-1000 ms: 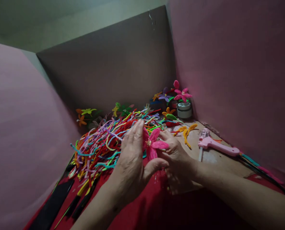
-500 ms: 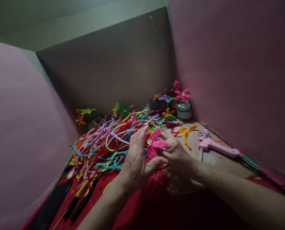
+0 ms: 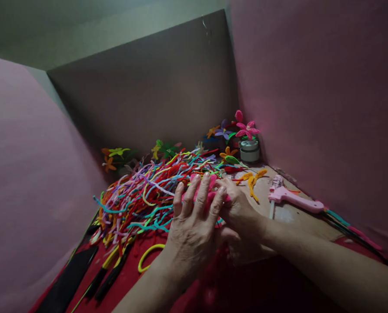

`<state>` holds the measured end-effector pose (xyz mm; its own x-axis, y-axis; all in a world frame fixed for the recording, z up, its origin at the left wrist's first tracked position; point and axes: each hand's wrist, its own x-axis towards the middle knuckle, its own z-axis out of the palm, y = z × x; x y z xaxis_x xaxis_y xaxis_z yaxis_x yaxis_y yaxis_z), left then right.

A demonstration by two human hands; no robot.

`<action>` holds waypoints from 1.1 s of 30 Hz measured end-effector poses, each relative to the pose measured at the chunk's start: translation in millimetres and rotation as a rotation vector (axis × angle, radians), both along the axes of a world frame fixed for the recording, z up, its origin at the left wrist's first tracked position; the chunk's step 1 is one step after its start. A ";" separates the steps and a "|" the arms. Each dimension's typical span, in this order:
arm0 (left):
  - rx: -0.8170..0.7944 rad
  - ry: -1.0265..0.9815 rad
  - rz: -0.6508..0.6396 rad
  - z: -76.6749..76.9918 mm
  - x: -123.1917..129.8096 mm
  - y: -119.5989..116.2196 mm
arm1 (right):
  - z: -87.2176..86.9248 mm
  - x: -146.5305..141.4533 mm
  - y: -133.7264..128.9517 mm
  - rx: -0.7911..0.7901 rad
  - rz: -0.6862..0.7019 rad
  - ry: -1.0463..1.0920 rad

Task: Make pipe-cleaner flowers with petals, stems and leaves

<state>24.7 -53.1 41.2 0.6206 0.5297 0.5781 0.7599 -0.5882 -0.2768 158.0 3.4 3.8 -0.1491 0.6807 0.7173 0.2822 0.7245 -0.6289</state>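
Observation:
My left hand [image 3: 194,217] lies over the front of a pink fuzzy flower [image 3: 212,180], its back toward me and its fingers spread across the petals. Behind and to the right, my right hand [image 3: 241,213] has its fingers curled round the flower's underside; its fingertips are partly hidden. Only parts of the petals show between and above my left fingers, and the flower's centre is covered. Just beyond my hands lies a big tangled heap of coloured fuzzy stems [image 3: 161,178].
A pink glue gun [image 3: 295,201] lies at right, near orange petal pieces [image 3: 253,180]. A pink flower stands in a white pot [image 3: 249,151] at the back. Yellow-and-black-handled scissors [image 3: 111,274] and a black flat object [image 3: 66,278] lie at left on red cloth.
My left hand has turned over from the flower's side and now spreads over its front, covering the centre. My right hand stays at the flower. The scissors' surroundings are unchanged.

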 end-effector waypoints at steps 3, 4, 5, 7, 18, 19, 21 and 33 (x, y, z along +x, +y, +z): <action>-0.116 -0.073 0.002 11.1 -6.9 -2.2 | 4.0 2.3 -2.1 0.019 0.068 -0.037; -0.144 -0.122 0.004 14.7 -10.1 -2.4 | 6.0 3.4 -2.8 0.012 0.087 -0.037; -0.159 -0.179 0.013 17.1 -13.4 -2.0 | 7.9 4.5 -3.5 -0.004 0.100 -0.030; -0.144 -0.282 0.025 16.8 -19.4 1.0 | 10.7 5.8 -4.1 -0.048 0.106 0.007; -0.304 -0.595 0.002 -8.4 -24.5 14.0 | 11.1 5.0 -3.7 -0.208 0.207 0.257; -0.334 -0.697 0.012 -6.5 -24.9 14.6 | 10.7 4.6 -2.3 -0.210 0.226 0.291; -0.451 -0.869 0.027 -4.0 -25.5 18.1 | 10.8 3.9 0.6 -0.233 0.311 0.357; -0.991 -1.238 -0.110 -3.6 -0.9 40.9 | 11.3 2.0 8.3 -0.434 0.427 0.587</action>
<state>23.8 -12.2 37.5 0.1084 0.9735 0.2013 0.1585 -0.2168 0.9633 160.0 11.6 15.1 -0.1406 0.8838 0.4463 -0.4205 0.3548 -0.8350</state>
